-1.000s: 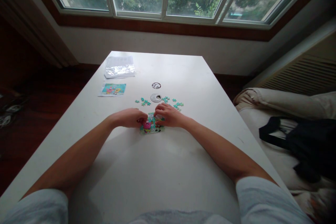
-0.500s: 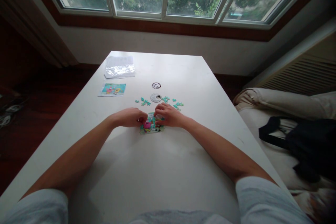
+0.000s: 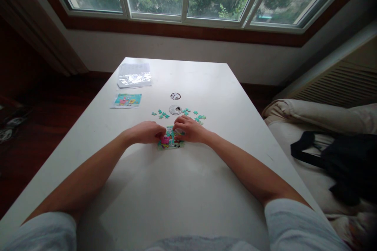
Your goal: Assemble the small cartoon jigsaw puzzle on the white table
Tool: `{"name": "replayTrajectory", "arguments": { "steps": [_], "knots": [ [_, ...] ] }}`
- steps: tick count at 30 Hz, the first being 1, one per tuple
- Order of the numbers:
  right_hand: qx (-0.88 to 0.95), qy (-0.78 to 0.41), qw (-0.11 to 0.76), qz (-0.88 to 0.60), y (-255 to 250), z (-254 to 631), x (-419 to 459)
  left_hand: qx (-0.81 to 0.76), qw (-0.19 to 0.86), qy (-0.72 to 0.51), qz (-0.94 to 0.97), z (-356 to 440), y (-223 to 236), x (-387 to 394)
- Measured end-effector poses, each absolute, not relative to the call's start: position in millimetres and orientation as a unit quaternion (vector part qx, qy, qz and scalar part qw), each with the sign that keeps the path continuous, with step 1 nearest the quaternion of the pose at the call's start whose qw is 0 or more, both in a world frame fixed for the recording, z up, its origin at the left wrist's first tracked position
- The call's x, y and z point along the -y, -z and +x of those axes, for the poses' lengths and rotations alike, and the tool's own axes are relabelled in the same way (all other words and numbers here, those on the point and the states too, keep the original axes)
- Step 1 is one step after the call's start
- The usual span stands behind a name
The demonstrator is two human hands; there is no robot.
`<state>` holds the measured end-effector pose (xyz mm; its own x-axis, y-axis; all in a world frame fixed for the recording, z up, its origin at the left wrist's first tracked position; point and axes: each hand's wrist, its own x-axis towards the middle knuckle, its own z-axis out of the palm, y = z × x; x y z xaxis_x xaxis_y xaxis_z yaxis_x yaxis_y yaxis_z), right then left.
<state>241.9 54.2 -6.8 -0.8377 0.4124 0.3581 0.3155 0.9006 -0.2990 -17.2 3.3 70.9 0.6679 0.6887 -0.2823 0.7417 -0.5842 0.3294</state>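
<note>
A partly joined jigsaw puzzle [image 3: 171, 144] with pink and turquoise cartoon figures lies flat on the white table. At its upper left, my left hand [image 3: 147, 132] is closed, thumb and fingers bent against the edge. My right hand [image 3: 191, 128] curls over the upper right part, its fingertips bent down onto the puzzle. Both hands cover some of the picture, and any single piece between the fingers is too small to make out. Just beyond the hands lie loose turquoise puzzle pieces, one group [image 3: 161, 114] on the left and another [image 3: 200, 117] on the right.
Past the puzzle are a round silvery lid-like disc [image 3: 173, 110] and a smaller round item [image 3: 175, 96]. A cartoon picture sheet [image 3: 127, 101] and a clear plastic bag with paper [image 3: 134, 75] lie at the far left. A dark bag [image 3: 347, 160] rests on the seat to the right.
My left fingers have shifted very slightly at the puzzle's left edge. The right hand and the loose pieces look the same.
</note>
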Motion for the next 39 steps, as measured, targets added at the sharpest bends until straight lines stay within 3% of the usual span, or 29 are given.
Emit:
{"name": "replayTrajectory", "arguments": {
  "steps": [19,25,31,39],
  "knots": [
    [0.955,-0.100,0.201,-0.195,1.8,242.6,-53.0,-0.423,0.154,0.065,0.891,-12.9,-57.3,-0.7],
    [0.948,-0.087,0.215,-0.218,4.8,243.9,-53.9,-0.426,0.125,0.018,0.896,-2.7,-53.0,9.2],
    [0.941,-0.035,0.231,-0.243,11.3,238.9,-47.7,-0.385,0.024,-0.038,0.922,-1.9,-36.9,38.7],
    [0.937,-0.052,0.226,-0.261,7.5,242.3,-42.1,-0.337,0.015,-0.131,0.932,-31.8,-9.8,58.5]
  ]
}}
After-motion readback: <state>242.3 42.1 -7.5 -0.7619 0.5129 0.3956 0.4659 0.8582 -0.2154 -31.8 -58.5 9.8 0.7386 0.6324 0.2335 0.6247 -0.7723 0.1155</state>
